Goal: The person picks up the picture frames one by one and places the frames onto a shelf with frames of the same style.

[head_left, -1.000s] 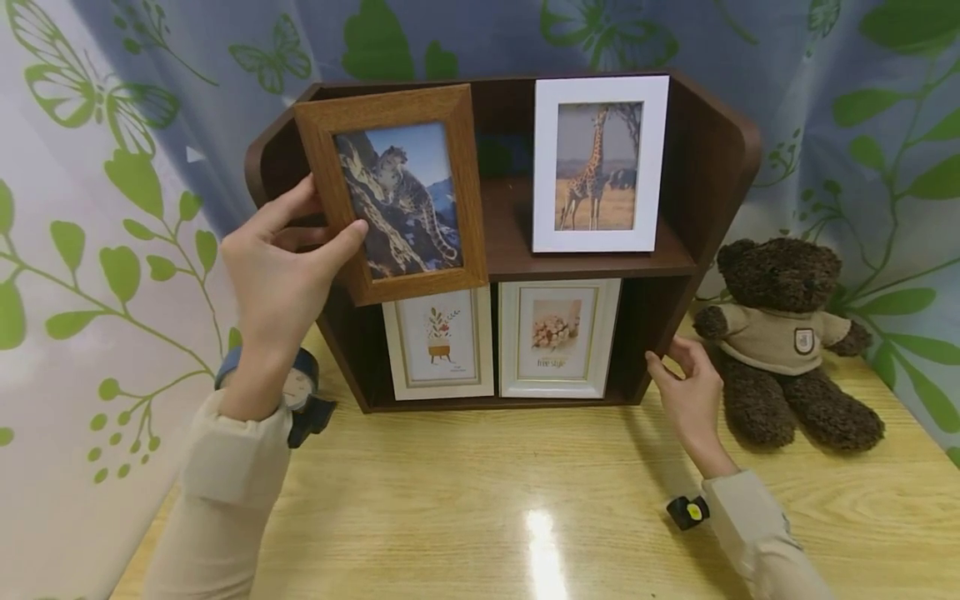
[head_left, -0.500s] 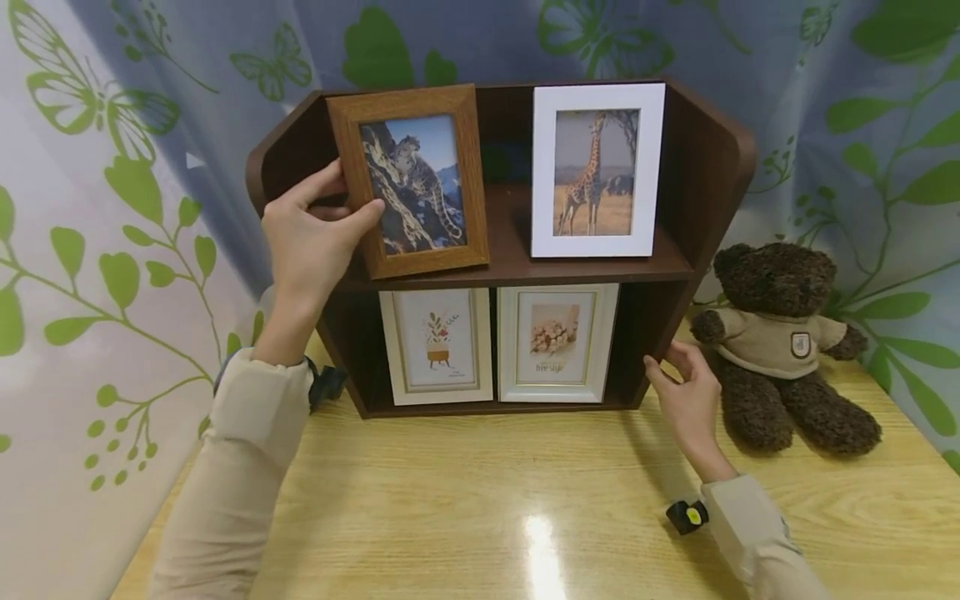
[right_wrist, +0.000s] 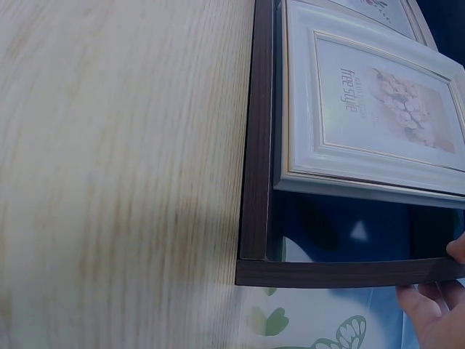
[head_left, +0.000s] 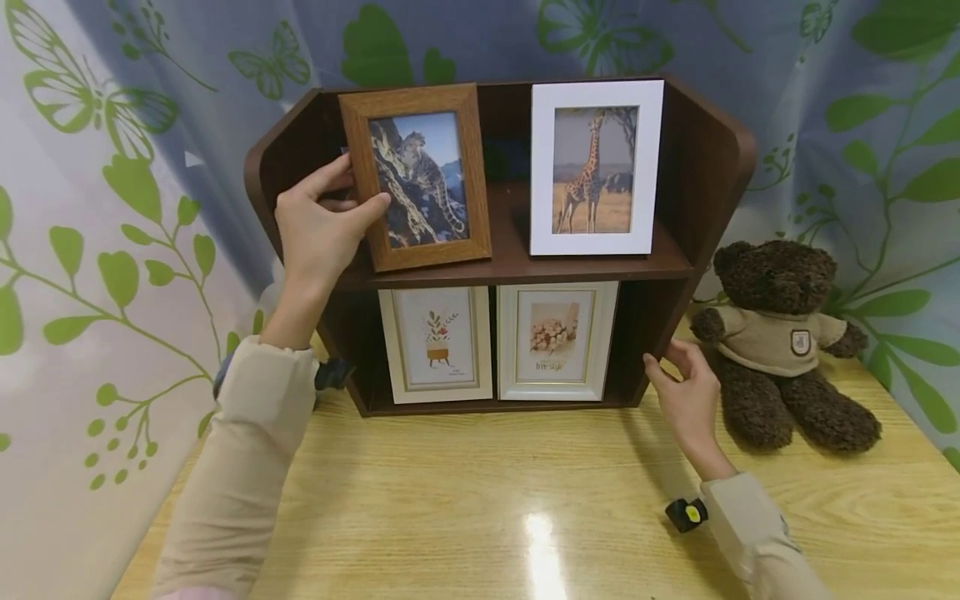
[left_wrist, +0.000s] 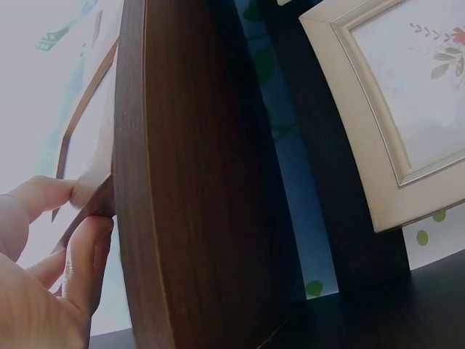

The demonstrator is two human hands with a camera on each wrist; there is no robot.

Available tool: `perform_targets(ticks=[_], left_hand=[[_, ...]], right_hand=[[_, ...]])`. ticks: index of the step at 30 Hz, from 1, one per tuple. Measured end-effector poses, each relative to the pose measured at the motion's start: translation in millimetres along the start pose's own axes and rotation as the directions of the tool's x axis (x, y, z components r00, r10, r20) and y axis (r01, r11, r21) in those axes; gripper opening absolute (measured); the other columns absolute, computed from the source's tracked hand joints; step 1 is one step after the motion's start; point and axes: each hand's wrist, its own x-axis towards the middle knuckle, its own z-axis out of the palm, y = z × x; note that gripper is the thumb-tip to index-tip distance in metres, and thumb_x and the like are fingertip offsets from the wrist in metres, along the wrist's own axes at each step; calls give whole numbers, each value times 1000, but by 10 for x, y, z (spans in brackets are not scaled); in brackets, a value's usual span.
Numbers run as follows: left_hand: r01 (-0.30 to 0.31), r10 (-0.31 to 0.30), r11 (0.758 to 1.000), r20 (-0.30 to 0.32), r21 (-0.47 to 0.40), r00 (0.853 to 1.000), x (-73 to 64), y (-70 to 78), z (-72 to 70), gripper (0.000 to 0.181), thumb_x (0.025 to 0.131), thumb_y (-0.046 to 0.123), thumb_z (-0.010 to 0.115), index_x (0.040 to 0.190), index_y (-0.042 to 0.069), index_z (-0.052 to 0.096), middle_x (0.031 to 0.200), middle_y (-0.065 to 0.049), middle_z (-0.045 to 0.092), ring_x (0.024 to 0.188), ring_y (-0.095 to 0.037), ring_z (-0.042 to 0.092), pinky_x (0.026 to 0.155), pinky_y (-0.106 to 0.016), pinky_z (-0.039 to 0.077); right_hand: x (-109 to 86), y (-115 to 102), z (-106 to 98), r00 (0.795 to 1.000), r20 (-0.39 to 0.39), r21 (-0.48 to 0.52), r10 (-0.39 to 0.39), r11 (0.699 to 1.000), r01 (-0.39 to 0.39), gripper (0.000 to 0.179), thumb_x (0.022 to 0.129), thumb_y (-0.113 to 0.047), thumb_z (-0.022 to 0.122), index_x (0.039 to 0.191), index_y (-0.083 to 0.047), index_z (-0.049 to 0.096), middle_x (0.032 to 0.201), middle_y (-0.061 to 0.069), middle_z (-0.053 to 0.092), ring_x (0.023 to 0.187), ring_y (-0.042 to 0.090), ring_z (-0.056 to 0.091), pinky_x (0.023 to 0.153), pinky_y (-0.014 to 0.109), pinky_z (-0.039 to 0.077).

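Note:
My left hand [head_left: 318, 229] pinches the left edge of a brown wooden picture frame [head_left: 476, 183] with a leopard photo, thumb on the front and fingers behind. The frame leans slightly at the upper left of a dark brown shelf [head_left: 517, 268]; its lower edge is at the shelf board, and I cannot tell whether it bears on it. In the left wrist view, fingers [left_wrist: 91, 254] hold the frame's corner beside the shelf's side panel [left_wrist: 196, 182]. My right hand [head_left: 686, 396] grips the shelf's right side panel low down, thumb inside and fingers outside, as the right wrist view shows.
A white frame with a giraffe photo [head_left: 596, 242] stands at the upper right. Below stand a cream frame with a plant print [head_left: 442, 392] and a white "free style" frame [head_left: 558, 390]. A brown teddy bear [head_left: 780, 333] sits right of the shelf on the wooden table [head_left: 480, 483].
My left hand has moved the leopard frame right and back onto the upper shelf area, and its tilt has lessened. The right hand has stayed on the side panel.

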Motion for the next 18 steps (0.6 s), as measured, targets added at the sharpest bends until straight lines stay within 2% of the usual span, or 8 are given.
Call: perform_targets(ticks=[7,11,15,18], left_hand=[[25,-25,1000,31,-3,999,55,0,13,58,79,21,78,133,16,56,120,-12,62,81,-6,63,56,-13,51],[29,-30,999,40,30,999,63,6,24,59,81,23,76,135,16,54,121,-10,62,88,-10,63,64,-16,53],[20,-25,996,48,84,999,43,0,26,60,83,26,74,138,16,51,125,-7,61,97,-17,62,78,-24,54],[8,-13,995,48,103,999,22,-10,23,60,84,28,73,139,16,50,126,-8,60,100,-19,61,82,-29,53]], right_hand=[[4,-3,1,1000,1,8,-3,1000,3,29,88,-8,67,115,2,61,95,-29,55,91,-14,55,75,4,47],[6,-8,1,1000,1,14,1,1000,-1,29,88,-7,67,115,3,61,95,-29,55,91,-13,55,75,4,47],[0,-11,1,1000,3,14,16,1000,-16,30,88,-8,67,115,2,61,94,-30,55,91,-13,55,74,3,47],[-6,-12,-1,1000,7,11,26,1000,-26,30,88,-9,67,116,2,61,95,-30,55,91,-14,54,74,3,47]])
